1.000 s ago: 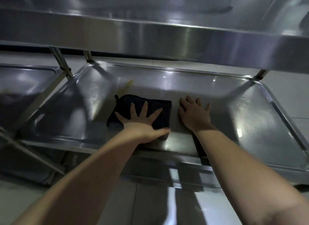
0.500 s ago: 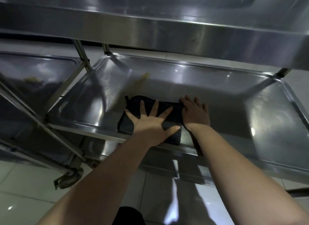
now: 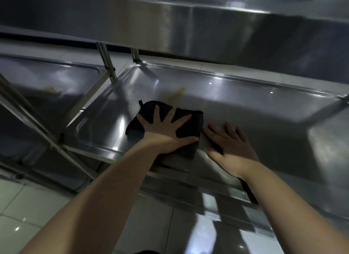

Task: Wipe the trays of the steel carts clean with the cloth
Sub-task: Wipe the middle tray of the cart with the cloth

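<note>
My left hand [image 3: 166, 134] flat, fingers spread, pressing cloth [image 3: 181, 129] onto tray [image 3: 245, 106] floor near front-left. Right hand [image 3: 229, 146] flat on bare steel beside it, holding nothing. Cloth soft, folded, likely bunches; press from top. Yellow smear [image 3: 177, 94] just beyond.

The left grip [image 3: 166, 134] lies flat, fingers spread, pressing a folded dark cloth [image 3: 194, 115] onto the steel cart's lower tray [image 3: 264, 110]. Just right of it, the right grip [image 3: 232, 146] rests flat on bare steel beside the cloth's edge. Beyond the left grip's fingertips is a yellow smear [image 3: 176, 94]. Further left, a neighbouring tray [image 3: 47, 74] shows another yellowish mark.
</note>
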The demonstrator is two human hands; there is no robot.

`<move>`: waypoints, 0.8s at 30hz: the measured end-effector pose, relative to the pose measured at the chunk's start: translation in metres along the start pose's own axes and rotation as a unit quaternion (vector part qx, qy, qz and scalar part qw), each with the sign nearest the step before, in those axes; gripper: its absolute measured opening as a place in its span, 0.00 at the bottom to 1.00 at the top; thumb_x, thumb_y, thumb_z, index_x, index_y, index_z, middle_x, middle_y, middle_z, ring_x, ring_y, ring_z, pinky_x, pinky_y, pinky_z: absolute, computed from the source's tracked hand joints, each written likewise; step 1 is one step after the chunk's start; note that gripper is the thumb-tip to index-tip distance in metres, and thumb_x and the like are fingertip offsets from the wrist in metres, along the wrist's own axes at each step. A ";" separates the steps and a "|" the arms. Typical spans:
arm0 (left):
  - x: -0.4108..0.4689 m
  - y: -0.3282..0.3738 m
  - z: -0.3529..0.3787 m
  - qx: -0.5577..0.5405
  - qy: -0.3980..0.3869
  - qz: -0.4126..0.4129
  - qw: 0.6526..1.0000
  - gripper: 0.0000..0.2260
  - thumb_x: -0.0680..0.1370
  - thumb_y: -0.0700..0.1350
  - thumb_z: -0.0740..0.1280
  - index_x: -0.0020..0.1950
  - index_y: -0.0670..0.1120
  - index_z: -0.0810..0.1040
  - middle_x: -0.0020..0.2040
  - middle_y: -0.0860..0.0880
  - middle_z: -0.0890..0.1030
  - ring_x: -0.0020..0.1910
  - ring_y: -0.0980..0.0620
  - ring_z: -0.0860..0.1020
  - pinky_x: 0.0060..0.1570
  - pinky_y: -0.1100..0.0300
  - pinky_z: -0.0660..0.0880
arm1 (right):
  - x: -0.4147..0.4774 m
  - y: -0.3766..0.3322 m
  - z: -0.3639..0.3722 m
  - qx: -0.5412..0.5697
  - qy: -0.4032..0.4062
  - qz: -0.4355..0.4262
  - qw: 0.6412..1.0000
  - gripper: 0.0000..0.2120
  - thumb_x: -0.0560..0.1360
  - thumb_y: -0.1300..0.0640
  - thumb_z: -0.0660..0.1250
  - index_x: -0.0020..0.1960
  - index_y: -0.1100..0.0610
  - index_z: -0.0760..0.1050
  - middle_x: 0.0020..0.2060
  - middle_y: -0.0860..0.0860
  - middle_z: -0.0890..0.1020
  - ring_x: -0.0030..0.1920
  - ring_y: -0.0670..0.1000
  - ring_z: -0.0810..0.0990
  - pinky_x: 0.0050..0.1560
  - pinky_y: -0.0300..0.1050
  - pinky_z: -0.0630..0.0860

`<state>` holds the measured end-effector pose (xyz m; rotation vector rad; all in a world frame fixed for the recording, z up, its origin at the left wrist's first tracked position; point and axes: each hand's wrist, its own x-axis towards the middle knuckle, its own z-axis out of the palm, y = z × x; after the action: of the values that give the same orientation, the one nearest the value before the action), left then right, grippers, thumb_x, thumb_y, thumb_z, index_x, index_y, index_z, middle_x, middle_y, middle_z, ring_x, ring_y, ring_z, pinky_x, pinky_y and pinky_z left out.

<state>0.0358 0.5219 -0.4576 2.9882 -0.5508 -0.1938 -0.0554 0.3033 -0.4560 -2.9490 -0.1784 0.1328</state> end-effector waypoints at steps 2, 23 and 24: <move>0.032 0.000 -0.007 -0.006 -0.005 0.008 1.000 0.40 0.58 0.85 0.39 0.69 0.78 0.39 0.79 0.59 0.40 0.77 0.37 0.37 0.56 0.22 0.30 | -0.001 0.001 0.001 -0.002 0.001 -0.001 1.000 0.31 0.77 0.34 0.50 0.77 0.34 0.44 0.78 0.37 0.46 0.79 0.53 0.41 0.76 0.53 0.36; 0.120 0.011 -0.028 0.014 -0.033 0.021 0.999 0.38 0.67 0.80 0.45 0.75 0.71 0.44 0.80 0.55 0.42 0.77 0.36 0.38 0.61 0.20 0.37 | 0.004 0.004 -0.003 0.062 0.023 -0.002 0.998 0.31 0.74 0.34 0.58 0.75 0.30 0.52 0.74 0.29 0.49 0.78 0.45 0.44 0.77 0.49 0.39; 0.106 0.007 -0.026 0.012 -0.038 0.025 0.999 0.38 0.66 0.81 0.44 0.74 0.72 0.42 0.80 0.56 0.41 0.77 0.36 0.38 0.61 0.20 0.37 | 0.004 0.004 -0.003 0.069 0.027 0.002 0.997 0.31 0.74 0.34 0.58 0.75 0.31 0.53 0.75 0.30 0.51 0.78 0.45 0.45 0.77 0.49 0.40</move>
<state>0.1347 0.4788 -0.4427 2.9980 -0.6386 -0.3010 -0.0504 0.2998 -0.4541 -2.8119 -0.1499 0.0632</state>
